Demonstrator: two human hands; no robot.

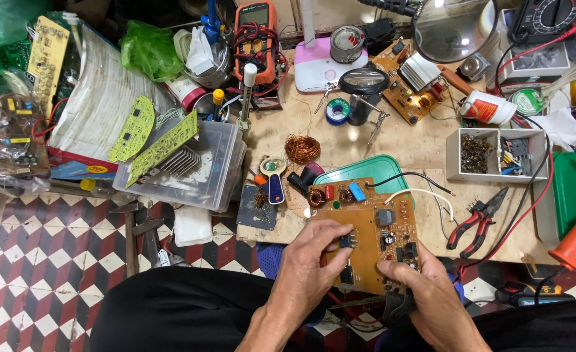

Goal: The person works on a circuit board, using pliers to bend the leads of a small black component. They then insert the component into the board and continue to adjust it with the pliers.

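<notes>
Two hands on brown circuit board at bench edge: left hand curled over middle, right hand gripped round near corner. Board easily dropped, wires snagged on pliers, probably.

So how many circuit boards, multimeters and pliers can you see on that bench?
Circuit boards: 5 (brown one in both hands, brown one by the magnifier, two yellow-green, pale one)
Multimeters: 2
Pliers: 1
Total: 8

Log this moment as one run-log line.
left hand: fingers on circuit board | right hand: gripping board's lower right corner | red-handled pliers: right, on bench
</notes>
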